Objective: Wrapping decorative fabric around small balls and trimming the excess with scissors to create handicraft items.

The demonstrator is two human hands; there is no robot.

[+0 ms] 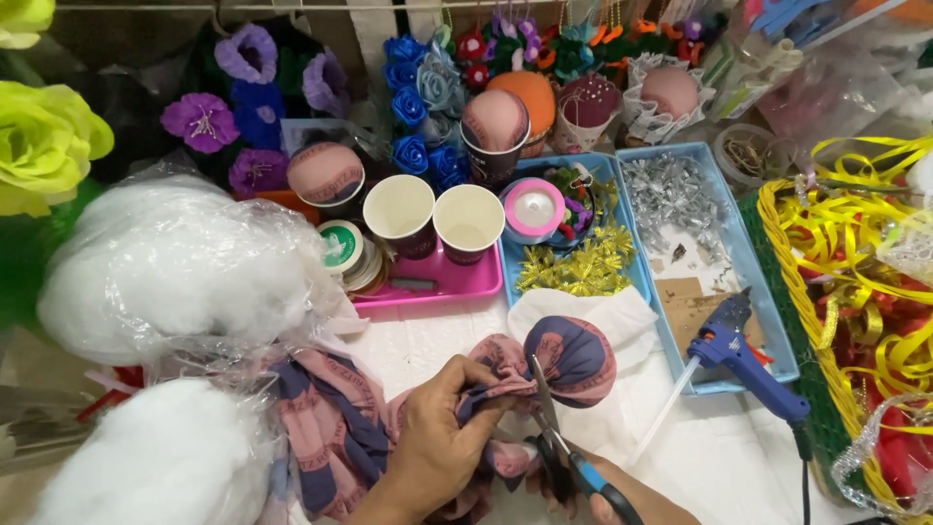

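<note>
Head view, going left to right: far left has yellow-green fake flowers (39, 146), partly cut off by the edge, and near them two clear plastic bags of white stuffing (175, 272), the nearer one running out of the bottom corner. Behind those are purple fabric flowers (228, 107), hard to make out against the dark backing.

Near centre, the left hand (442, 437) is closed tight, pinching the gathered neck of a stuffed cloth ball (573, 358) in pink and navy. The rest of that pink-and-navy fabric (330, 428) trails off to the left and under the wrist, so its end is hidden. The right hand (622, 496) is mostly cut off at the bottom edge; its fingers are in the handles of blue scissors (559, 442), whose blades stand slightly parted right at the pinched neck, beside the ball. The ball rests on a white cloth (603, 311).

Farther back there's a pink tray (457, 284) with two paper cups (432, 216), tape rolls next to them, and more cloth-topped cups behind. Right of that sits a blue tray (724, 233) with silver and gold bows; what's under them I can't tell.

A blue glue gun (743, 365) lies on the right, its cord leaving the frame. Far right is a basket of yellow ribbon (865, 243), cut off.

The surface (719, 457) is covered in white embossed sheet. Pretty cluttered craft corner overall.
</note>
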